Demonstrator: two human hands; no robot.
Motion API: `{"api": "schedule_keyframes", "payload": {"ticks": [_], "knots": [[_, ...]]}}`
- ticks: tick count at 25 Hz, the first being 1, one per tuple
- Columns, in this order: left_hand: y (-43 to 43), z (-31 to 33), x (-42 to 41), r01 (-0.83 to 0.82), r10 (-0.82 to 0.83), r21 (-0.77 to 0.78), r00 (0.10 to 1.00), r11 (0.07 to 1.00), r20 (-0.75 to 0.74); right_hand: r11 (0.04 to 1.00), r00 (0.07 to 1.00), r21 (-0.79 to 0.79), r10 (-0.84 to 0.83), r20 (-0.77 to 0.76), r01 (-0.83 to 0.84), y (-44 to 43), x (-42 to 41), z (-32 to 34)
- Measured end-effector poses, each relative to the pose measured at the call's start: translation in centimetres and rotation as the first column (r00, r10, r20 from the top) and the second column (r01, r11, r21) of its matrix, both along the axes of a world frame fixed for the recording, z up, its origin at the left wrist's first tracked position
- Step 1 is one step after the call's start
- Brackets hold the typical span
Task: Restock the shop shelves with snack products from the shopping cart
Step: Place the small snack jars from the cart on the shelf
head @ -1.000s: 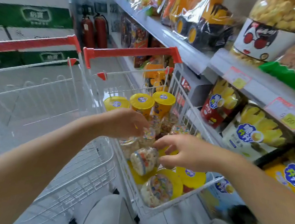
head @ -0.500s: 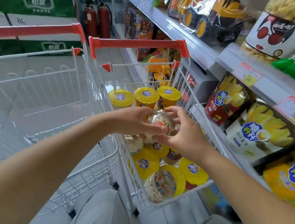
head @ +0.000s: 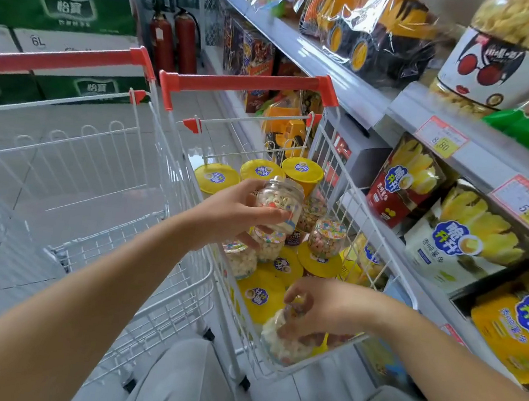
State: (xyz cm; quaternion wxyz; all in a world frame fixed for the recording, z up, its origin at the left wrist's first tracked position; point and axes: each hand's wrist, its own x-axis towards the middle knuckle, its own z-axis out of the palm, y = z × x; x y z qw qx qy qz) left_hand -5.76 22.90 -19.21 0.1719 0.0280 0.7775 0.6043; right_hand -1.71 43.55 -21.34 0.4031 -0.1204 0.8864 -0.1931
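A white wire shopping cart (head: 331, 148) with a red handle stands beside the shelves, filled with yellow-lidded snack tubs (head: 302, 171) and clear jars of coloured candy (head: 326, 238). My left hand (head: 232, 213) holds one clear candy jar (head: 281, 202) lifted above the cart's load. My right hand (head: 317, 305) is low at the cart's near end, fingers curled over another clear jar (head: 280, 340) lying on its side.
A second, bare cart (head: 70, 158) stands to the left. Shelves (head: 461, 137) on the right carry chip bags (head: 470, 237), toy trucks and price tags. Water cartons (head: 54, 5) and two fire extinguishers (head: 172, 41) stand at the back. My knees are below.
My right hand let go of the raised jar and dropped to the jar lying at the cart's near end. My left hand kept the first jar up.
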Motion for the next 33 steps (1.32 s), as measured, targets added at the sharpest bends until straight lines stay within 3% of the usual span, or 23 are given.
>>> {"api": "schedule_keyframes", "payload": {"ticks": [3,6,9,13,17,27,33], "knots": [[-0.3,0.1,0.1,-0.053,0.053,0.092,0.999,0.994,0.0,0.985,0.982,-0.086,-0.16,-0.105,0.151,1.4,-2.7,0.9],[-0.4,0.1,0.2,-0.079,0.081,0.123,0.997,0.989,-0.014,0.982,0.932,-0.074,-0.187,-0.309,0.172,1.3,-5.1,0.7],[-0.4,0.0,0.2,-0.108,0.114,0.159,0.993,0.981,-0.025,0.998,0.868,0.0,-0.057,-0.493,0.065,-0.6,-6.4,-1.1],[-0.2,-0.1,0.1,-0.127,0.134,0.202,0.991,0.971,-0.026,0.982,0.852,0.166,0.165,-0.497,-0.093,-2.9,-7.5,-4.1],[-0.4,-0.4,-0.3,-0.138,0.144,0.222,0.99,0.965,-0.011,0.948,0.785,0.312,0.238,-0.572,-0.06,-4.4,-8.1,-5.9],[-0.5,-1.0,-0.5,-0.143,0.154,0.233,0.988,0.962,-0.03,0.981,0.74,0.196,0.126,-0.661,0.008,-5.7,-7.6,-6.1],[-0.9,-0.9,-0.3,-0.157,0.171,0.287,0.985,0.945,-0.025,0.975,0.806,-0.189,-0.204,-0.555,0.116,-1.4,-7.2,-3.5]]}}
